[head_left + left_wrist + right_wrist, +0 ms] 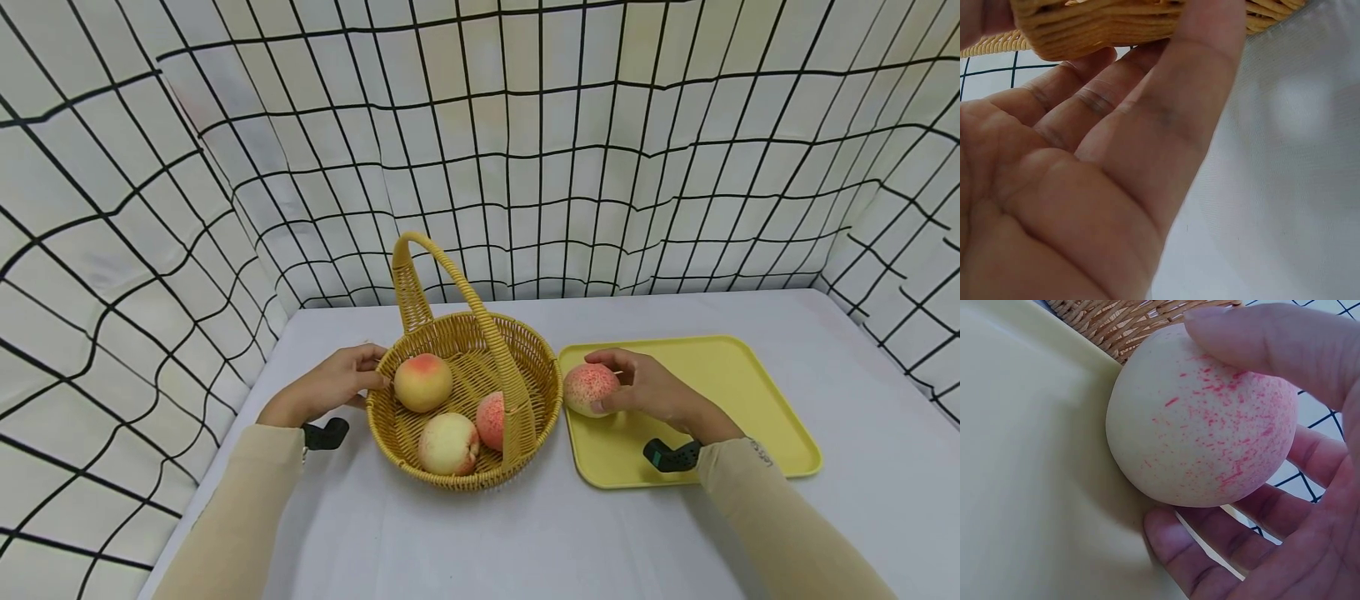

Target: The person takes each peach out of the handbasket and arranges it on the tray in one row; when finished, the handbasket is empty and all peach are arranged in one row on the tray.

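A yellow wicker basket [390, 454] with a tall arched handle stands left of the table's middle. My left hand [333, 387] holds its left rim; in the left wrist view, the fingers [1166, 119] reach up against the woven wall. Inside lie three peaches: a yellow-orange peach [423, 383], a pale peach [447, 444] and a pink peach [491, 421] partly hidden by the handle. On the right, my right hand [656, 392] grips a pink-speckled peach [1200, 422] at the tray's left edge, thumb on one side, fingers round the other.
A yellow rectangular tray [738, 400] lies right of the basket, close to its side. Both rest on a white-covered table [525, 550]. White walls with a black grid [510, 154] enclose the back and sides.
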The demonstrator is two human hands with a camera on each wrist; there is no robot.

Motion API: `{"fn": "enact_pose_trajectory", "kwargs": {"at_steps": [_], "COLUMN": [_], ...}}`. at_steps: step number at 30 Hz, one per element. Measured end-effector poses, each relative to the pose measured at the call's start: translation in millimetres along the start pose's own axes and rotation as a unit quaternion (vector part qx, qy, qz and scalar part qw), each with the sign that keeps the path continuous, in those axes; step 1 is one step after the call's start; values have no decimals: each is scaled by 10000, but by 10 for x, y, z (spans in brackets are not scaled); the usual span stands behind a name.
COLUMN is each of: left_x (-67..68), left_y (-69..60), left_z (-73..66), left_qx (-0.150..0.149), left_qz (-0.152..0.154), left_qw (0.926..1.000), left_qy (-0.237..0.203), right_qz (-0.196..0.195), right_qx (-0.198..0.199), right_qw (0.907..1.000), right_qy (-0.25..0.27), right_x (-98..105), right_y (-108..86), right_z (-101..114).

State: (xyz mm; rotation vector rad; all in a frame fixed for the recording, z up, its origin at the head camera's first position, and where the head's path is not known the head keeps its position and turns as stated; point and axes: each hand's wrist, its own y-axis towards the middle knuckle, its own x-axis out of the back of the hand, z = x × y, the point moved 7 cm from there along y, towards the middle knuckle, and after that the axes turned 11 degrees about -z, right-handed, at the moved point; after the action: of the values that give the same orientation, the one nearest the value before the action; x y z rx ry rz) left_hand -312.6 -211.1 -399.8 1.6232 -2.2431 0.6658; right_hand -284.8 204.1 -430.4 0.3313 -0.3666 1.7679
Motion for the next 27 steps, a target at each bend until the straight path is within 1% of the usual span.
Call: {"fn": "enact_pose_trajectory", "kwargs": {"at_steps": [18,22,27], "left_x": [4,0,-2], "left_y": [-4,-4,-4], "left_z": [-2,-1,1], "left_qx": [-38,-6,22], "left_qz": [-7,-6,9], "left_qw": [10000,10000,10000], "left_qy": [46,33,-11], "right_qz": [56,51,-64], "right_qx": [17,69,108], "right_qw": [10000,10000,9997], "right_qy": [8,-44,-212], "right_x": [6,19,81], "right_y": [-21,-34,-54], "right_z": [30,44,77]}}
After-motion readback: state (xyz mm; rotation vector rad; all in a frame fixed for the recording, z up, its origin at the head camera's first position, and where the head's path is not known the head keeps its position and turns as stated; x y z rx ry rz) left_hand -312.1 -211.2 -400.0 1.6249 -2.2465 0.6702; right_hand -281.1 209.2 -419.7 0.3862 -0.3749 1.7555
